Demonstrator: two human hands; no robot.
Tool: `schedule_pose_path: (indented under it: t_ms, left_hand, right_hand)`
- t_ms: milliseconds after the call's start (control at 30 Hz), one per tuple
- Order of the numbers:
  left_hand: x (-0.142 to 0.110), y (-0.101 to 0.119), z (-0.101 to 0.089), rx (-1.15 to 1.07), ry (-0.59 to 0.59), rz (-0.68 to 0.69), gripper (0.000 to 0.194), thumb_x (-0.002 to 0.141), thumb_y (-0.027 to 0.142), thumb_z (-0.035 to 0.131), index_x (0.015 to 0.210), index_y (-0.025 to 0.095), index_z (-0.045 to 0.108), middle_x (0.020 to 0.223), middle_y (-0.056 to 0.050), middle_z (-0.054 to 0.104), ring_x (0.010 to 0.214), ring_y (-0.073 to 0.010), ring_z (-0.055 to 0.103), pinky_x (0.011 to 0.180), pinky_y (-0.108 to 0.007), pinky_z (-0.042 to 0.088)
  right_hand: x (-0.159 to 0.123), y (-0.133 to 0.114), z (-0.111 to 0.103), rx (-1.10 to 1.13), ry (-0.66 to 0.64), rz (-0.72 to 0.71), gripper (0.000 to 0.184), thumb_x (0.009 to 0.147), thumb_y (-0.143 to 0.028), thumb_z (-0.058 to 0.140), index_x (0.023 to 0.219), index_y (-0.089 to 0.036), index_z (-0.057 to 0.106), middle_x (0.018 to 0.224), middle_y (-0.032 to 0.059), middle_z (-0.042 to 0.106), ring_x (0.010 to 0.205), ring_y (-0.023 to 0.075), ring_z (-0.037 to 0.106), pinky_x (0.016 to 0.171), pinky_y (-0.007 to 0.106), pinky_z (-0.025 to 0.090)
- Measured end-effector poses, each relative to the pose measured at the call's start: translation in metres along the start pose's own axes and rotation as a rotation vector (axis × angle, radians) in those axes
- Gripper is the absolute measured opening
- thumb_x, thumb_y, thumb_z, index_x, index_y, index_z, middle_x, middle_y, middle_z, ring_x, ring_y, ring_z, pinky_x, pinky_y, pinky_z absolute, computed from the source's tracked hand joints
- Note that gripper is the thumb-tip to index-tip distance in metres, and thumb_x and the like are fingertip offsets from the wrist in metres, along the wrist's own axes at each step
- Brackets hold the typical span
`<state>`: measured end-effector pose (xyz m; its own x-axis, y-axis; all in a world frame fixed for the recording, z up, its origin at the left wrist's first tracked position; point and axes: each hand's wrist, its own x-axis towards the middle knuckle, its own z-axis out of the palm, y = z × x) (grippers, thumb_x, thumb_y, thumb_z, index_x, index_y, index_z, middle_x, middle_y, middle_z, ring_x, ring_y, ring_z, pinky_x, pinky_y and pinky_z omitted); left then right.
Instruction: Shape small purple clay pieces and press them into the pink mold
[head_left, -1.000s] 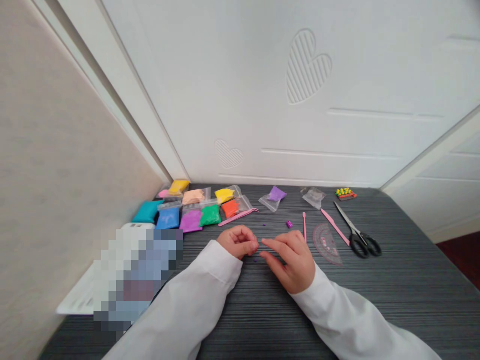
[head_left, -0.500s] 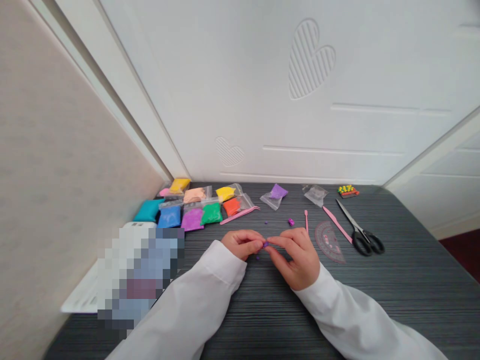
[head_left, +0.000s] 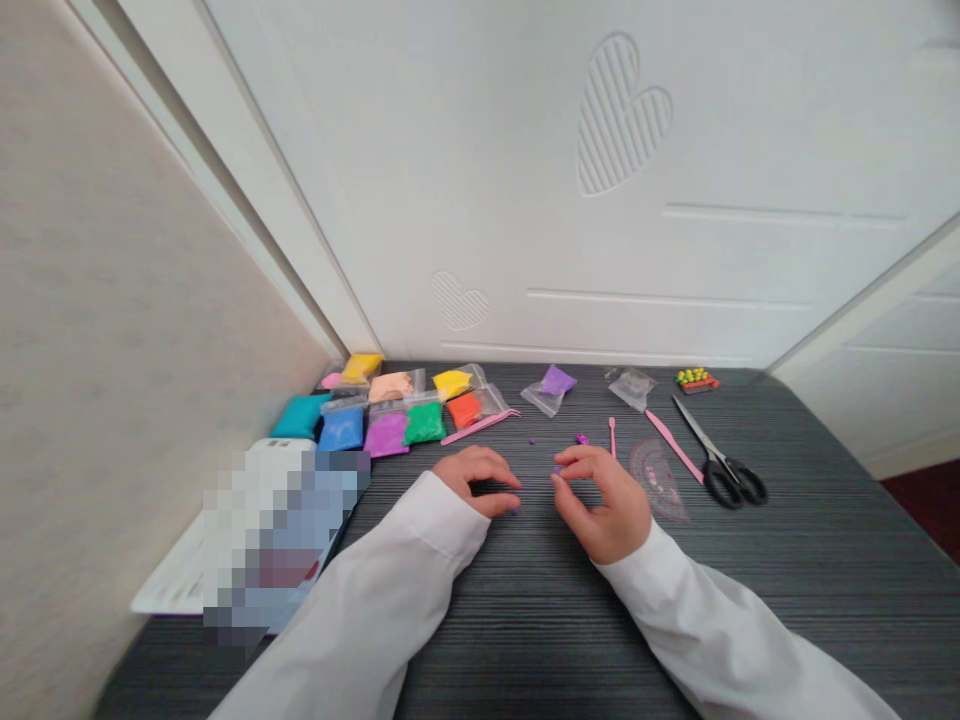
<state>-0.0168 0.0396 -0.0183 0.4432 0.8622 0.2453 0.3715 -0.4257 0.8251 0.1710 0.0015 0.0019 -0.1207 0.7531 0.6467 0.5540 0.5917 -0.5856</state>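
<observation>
A tiny bit of purple clay [head_left: 557, 469] is pinched between the thumb and index finger of my right hand [head_left: 604, 502]. To its left, my left hand [head_left: 478, 482] hovers over the table with thumb and fingers apart, holding nothing. A small purple ball [head_left: 514, 512] lies by the left thumb tip, and another purple ball [head_left: 532, 442] rests farther back between the hands. Just behind my right hand sits a shiny purple lump [head_left: 582, 438], partly hidden by the fingers.
Several bags of coloured clay, such as the green one [head_left: 424, 422], line the back left with pink tweezers [head_left: 480, 428]. An opened purple bag [head_left: 556, 380] lies behind. At right are a protractor [head_left: 656, 482], a pink knife tool [head_left: 675, 447], scissors [head_left: 720, 470] and a small yellow-and-red clay piece [head_left: 696, 380].
The hands came together at the fingertips over the purple clay, then parted. My right hand moved right with the clay in its pinch, and my left hand opened.
</observation>
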Motion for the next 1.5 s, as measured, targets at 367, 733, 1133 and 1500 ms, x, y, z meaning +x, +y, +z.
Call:
schedule_pose_path:
  t_ms: [367, 733, 1133, 1500]
  left_hand:
    - [0.002, -0.018, 0.003, 0.194, -0.144, 0.067, 0.010, 0.061, 0.030, 0.063, 0.064, 0.021, 0.068, 0.067, -0.003, 0.063, 0.066, -0.0132, 0.054, 0.068, -0.024, 0.040]
    - [0.027, -0.018, 0.014, 0.191, 0.156, -0.004, 0.013, 0.067, 0.027, 0.058, 0.070, 0.015, 0.062, 0.080, -0.005, 0.064, 0.070, -0.0125, 0.055, 0.062, -0.023, 0.043]
    - [0.049, -0.020, 0.031, 0.073, 0.138, -0.079, 0.007, 0.061, 0.013, 0.057, 0.063, 0.018, 0.061, 0.066, -0.002, 0.063, 0.068, -0.0143, 0.057, 0.073, -0.030, 0.045]
    - [0.010, -0.016, 0.021, -0.446, 0.275, -0.291, 0.031, 0.054, 0.029, 0.068, 0.078, 0.012, 0.057, 0.065, -0.002, 0.061, 0.058, -0.0105, 0.060, 0.056, -0.022, 0.050]
  right_hand:
    - [0.002, 0.007, -0.003, 0.013, -0.076, 0.049, 0.018, 0.075, -0.016, 0.049, 0.092, -0.019, 0.053, 0.077, 0.0031, 0.058, 0.070, 0.0120, 0.053, 0.065, 0.027, 0.045]
    - [0.001, 0.014, -0.003, -0.004, -0.085, 0.072, 0.016, 0.070, -0.029, 0.058, 0.064, -0.018, 0.048, 0.061, -0.0017, 0.051, 0.057, 0.0093, 0.046, 0.055, 0.023, 0.040]
    - [0.004, 0.027, -0.006, -0.038, -0.038, 0.011, 0.009, 0.072, -0.026, 0.056, 0.070, -0.018, 0.054, 0.067, 0.0009, 0.057, 0.059, 0.0101, 0.049, 0.056, 0.024, 0.042]
    - [0.002, 0.015, -0.004, 0.028, -0.134, 0.148, 0.018, 0.077, -0.021, 0.047, 0.093, -0.019, 0.056, 0.084, 0.0026, 0.062, 0.072, 0.0109, 0.056, 0.067, 0.025, 0.046]
